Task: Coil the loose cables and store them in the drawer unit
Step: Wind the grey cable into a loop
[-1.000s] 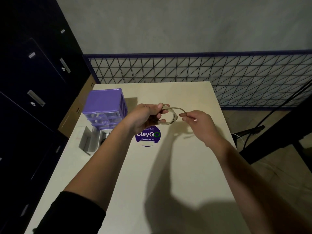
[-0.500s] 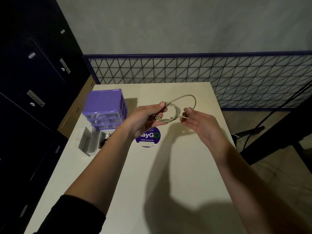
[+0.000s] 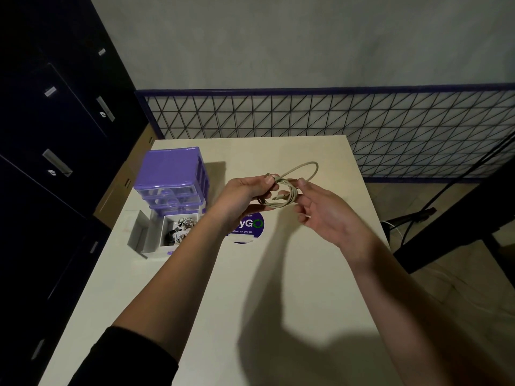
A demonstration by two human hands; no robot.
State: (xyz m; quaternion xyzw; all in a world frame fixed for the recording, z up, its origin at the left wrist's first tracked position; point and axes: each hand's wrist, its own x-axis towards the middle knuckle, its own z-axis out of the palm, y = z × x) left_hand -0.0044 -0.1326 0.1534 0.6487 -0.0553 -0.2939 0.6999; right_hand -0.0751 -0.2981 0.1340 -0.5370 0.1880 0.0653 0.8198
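A pale grey cable (image 3: 289,188) hangs in small loops above the table, with one larger loop arching up and to the right. My left hand (image 3: 245,195) pinches the top of the coil between thumb and fingers. My right hand (image 3: 320,207) touches the coil's right side with thumb and fingertips, the other fingers spread. The purple drawer unit (image 3: 172,176) stands at the table's left. Its bottom white drawer (image 3: 164,238) is pulled out and holds several coiled cables (image 3: 181,228).
A cream table (image 3: 250,302) carries a round purple sticker (image 3: 250,227) under my hands. Dark lockers (image 3: 55,135) stand close on the left. A wire mesh fence (image 3: 334,121) runs behind the table. A black stand and cords (image 3: 418,215) sit to the right.
My right hand has swung the cable's free end up and round, adding a larger loop above the coil. My left hand has stayed in place holding the coil.
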